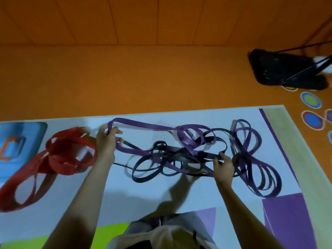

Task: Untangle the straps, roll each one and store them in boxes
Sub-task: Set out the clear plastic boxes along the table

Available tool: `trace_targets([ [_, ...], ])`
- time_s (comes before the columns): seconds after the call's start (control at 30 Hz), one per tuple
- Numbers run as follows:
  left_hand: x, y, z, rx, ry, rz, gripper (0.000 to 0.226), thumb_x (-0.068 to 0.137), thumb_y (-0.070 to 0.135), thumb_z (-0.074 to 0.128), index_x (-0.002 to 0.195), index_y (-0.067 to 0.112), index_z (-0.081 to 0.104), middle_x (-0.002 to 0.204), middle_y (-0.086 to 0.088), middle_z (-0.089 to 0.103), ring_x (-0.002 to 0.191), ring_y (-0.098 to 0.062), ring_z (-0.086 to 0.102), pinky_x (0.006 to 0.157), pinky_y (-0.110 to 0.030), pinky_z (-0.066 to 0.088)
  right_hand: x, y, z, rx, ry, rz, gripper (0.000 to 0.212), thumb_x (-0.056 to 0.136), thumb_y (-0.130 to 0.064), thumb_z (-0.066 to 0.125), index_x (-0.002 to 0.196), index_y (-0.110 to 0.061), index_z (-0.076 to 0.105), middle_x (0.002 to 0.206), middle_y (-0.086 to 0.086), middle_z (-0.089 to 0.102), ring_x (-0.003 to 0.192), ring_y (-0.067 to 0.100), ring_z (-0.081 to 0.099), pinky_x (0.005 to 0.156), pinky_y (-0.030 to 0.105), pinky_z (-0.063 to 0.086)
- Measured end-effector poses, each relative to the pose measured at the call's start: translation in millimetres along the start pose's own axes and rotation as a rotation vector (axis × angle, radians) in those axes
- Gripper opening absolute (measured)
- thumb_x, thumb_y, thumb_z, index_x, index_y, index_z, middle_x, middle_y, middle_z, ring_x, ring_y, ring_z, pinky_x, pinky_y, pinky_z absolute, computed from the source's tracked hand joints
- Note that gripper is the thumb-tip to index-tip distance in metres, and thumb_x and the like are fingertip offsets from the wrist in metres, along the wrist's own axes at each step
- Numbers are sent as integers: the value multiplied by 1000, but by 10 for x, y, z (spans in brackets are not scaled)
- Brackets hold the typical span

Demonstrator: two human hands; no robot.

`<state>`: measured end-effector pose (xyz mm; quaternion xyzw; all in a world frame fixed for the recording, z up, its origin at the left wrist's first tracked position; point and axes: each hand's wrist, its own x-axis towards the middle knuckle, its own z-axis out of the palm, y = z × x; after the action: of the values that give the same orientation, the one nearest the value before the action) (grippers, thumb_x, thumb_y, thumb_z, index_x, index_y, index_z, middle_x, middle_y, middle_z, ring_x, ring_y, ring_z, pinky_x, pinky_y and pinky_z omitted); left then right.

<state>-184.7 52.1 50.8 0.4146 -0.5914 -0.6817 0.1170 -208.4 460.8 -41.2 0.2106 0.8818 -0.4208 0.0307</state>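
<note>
Your left hand (106, 141) is near the far edge of the mat (206, 117), a bit left of the middle. Its grip is curled tight round one looped end of the purple strap (143, 125). From there the purple strap runs to the right. It twists into the knot in the middle of the mat and then flops down in a pile of big loops close to the right edge. Your right hand (223, 167) is at the right side of the knot, with its grip closed round some bands of the black strap (172, 150). The picture is blurry there, so you cannot tell if a bit of purple is caught in that grip too. The black strap sits in the middle of the mat, between your two hands, and it is mixed up with the purple one, going over and under it. The red strap (59, 164) lies by itself near the left edge of the mat, just beside your left hand, in loose loops. It is not caught up in the other two. The mat lies on an orange floor (143, 78). A black bag (280, 69) sits on that floor, past the far right corner of the mat.
</note>
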Motion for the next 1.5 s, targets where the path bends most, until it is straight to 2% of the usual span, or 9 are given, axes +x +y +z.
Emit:
trace_targets([
  [0.17,235,-20,-580,29,125,15,25,95,-2,48,115,12,52,103,-21,71,43,-15,54,40,-18,36,96,-5,-84,-18,6,-76,55,97,-45,44,147,-24,53,149,6,51,116,30,67,98,57,57],
  [0.33,178,-179,-794,143,34,1,65,97,-3,57,150,28,34,94,-18,68,66,-25,62,48,-25,46,32,-22,-71,-116,-220,-8,55,103,-11,61,156,-8,44,151,22,51,135,39,53,114,44,40],
  [0.57,163,-701,-852,342,-45,-54,70,93,-5,66,153,16,36,107,-20,66,68,-24,60,61,-33,52,-214,290,204,-344,-535,2,51,99,-15,66,148,-16,53,134,14,67,123,32,63,101,39,49],
  [0.8,-4,-384,-680,272,5,97,45,92,14,79,133,19,61,113,-5,70,92,-22,69,53,-27,60,-375,198,383,-434,-259,-305,25,96,-9,60,118,-16,69,114,12,60,106,36,58,87,46,54],
  [0.93,-324,155,-293,184,-254,168,46,94,22,79,135,30,61,105,8,79,56,-17,61,65,-37,64,-316,-194,653,-395,-227,-460,48,92,-12,69,138,-19,58,137,10,55,122,34,51,97,49,52],
  [1.07,-677,564,128,140,-522,209,41,98,13,73,134,29,63,119,11,76,74,-22,73,72,-37,66,-27,-580,789,-460,-206,-322,62,92,-21,71,149,-24,46,164,12,29,148,39,30,110,61,41],
  [1.27,-830,816,361,101,-602,217,35,100,10,68,131,26,65,118,7,76,90,-26,76,65,-32,62,682,-605,670,-610,-247,20,115,83,-40,84,163,-42,1,172,12,-17,159,39,-7,119,73,11],
  [1.4,-738,791,381,148,-582,215,33,100,9,67,129,27,66,116,8,77,91,-25,76,66,-37,65,943,-543,800,-672,-216,2,125,79,-44,86,164,-34,-5,168,21,15,154,42,20,119,71,15],
  [1.5,-649,721,370,182,-537,184,32,99,10,69,125,29,67,115,8,77,91,-24,76,66,-39,66,1073,-492,929,-759,-134,-142,106,85,-45,77,163,-16,11,149,18,50,140,40,44,114,64,25],
])
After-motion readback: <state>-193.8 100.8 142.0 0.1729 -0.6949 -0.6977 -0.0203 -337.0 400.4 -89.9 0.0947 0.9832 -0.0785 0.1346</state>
